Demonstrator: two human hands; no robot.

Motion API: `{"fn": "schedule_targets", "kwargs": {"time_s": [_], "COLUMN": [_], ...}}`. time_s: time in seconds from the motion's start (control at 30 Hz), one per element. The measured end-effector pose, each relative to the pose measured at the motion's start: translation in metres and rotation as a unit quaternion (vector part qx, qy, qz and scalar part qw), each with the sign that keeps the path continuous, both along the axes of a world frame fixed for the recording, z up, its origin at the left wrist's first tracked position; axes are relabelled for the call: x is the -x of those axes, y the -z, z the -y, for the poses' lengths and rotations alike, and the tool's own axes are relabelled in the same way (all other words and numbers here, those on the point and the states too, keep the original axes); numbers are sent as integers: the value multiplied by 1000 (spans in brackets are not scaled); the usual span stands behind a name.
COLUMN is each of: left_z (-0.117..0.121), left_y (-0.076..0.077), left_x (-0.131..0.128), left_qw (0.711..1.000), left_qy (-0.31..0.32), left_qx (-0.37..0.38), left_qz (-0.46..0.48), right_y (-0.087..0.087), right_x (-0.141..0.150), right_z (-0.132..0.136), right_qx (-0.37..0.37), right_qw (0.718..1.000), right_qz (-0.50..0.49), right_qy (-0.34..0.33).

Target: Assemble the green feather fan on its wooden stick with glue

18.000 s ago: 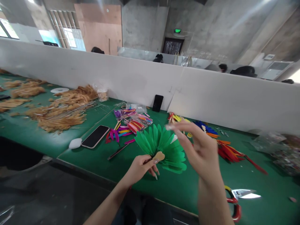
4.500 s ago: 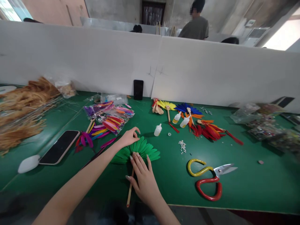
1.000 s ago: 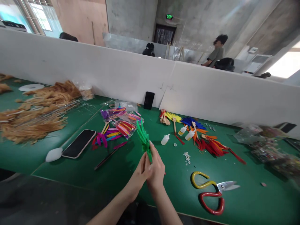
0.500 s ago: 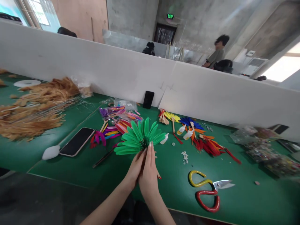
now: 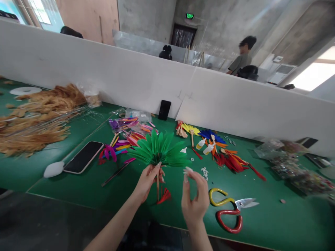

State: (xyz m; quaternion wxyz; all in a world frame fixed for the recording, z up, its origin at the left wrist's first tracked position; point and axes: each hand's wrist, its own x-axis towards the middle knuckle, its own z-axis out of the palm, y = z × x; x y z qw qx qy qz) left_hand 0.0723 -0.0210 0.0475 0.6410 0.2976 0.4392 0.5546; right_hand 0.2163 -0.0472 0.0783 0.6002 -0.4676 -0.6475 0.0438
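A green feather fan [image 5: 159,146] is spread wide, its feathers pointing away from me. My left hand [image 5: 146,179] grips it where the feathers meet the wooden handle [image 5: 157,188], thumb on the near side. From the handle's lower end hangs a red tassel [image 5: 164,196]. My right hand [image 5: 195,195] is off the fan, just below its right-hand feathers; its fingers are curved, with thumb and fingertips a little apart and nothing seen between them. Scissors [image 5: 237,209] with one yellow and one red handle loop lie right of that hand.
Small glue bottles [image 5: 201,143], white beads [image 5: 204,173], a yellow fan [image 5: 191,129], a blue fan [image 5: 212,136] and red-orange feathers [image 5: 232,162] lie beyond. Leftward are bagged feathers [image 5: 124,123], a phone [image 5: 83,157] and tan fibre [image 5: 49,115]. A white partition [image 5: 125,76] runs behind.
Earlier both hands were pressed together around the fan's base, with the fan turned edge-on, then facing me. Now my right hand has let go and moved right; my left hand keeps hold.
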Motion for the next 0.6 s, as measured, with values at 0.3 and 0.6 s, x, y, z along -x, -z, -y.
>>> {"fn": "schedule_targets", "kwargs": {"time_s": [0.3,0.6], "left_z": [7,10], "left_y": [-8,-10], "left_x": [-1,-2], "left_qw": [997,997], "left_qy": [15,7], "left_qx": [-18,-11], "left_qz": [-77,-75], "right_y": [-60,-56], "right_x": [-21,-3], "right_z": [-84,-109], "right_qx": [73,104], "right_qw": [991,989], "right_qz": [110,104], "right_qy": [10,-27]}}
